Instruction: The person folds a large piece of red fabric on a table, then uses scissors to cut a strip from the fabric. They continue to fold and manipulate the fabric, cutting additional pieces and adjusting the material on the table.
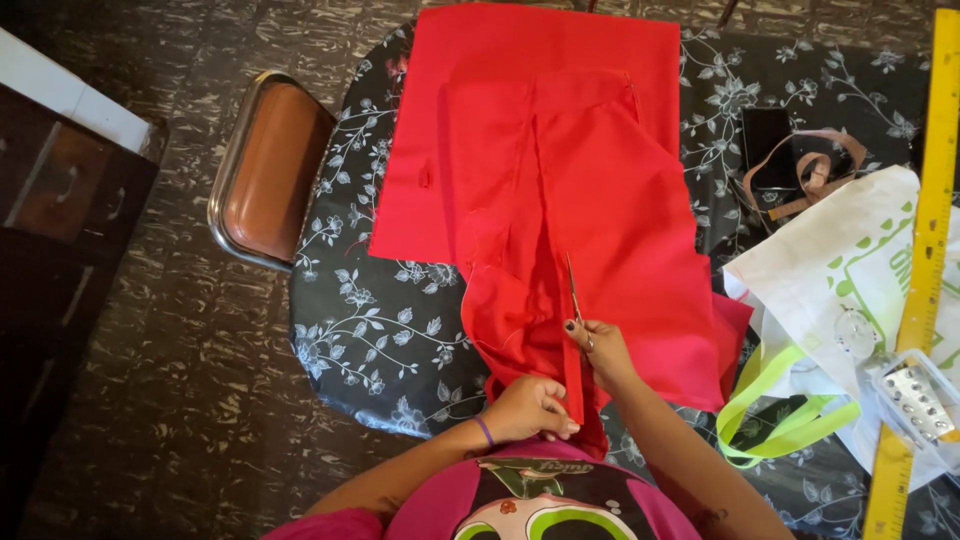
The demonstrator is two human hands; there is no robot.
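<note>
Your right hand (pixel 600 350) grips slim metal scissors (pixel 572 285), fingers through the handles; your left hand (pixel 530 408) pinches the bright red cloth (pixel 600 200).

The floor (pixel 150 400) is dark brown, flecked all over with short pale streaks, and laid in square tiles whose seams show faintly. A round table (pixel 360 330) stands on it, covered in a black cloth printed with grey-white flowers and trailing leaves. Just beyond the table's left edge is a chair (pixel 270 165) with a glossy brown seat and a bright metal rim, its seat catching a soft sheen. At the far left stands a dark wooden cabinet (pixel 60 200) with drawers and small handles, and a white slab (pixel 70 90) lies along its top. The light is even and soft, with mild shadows.
</note>
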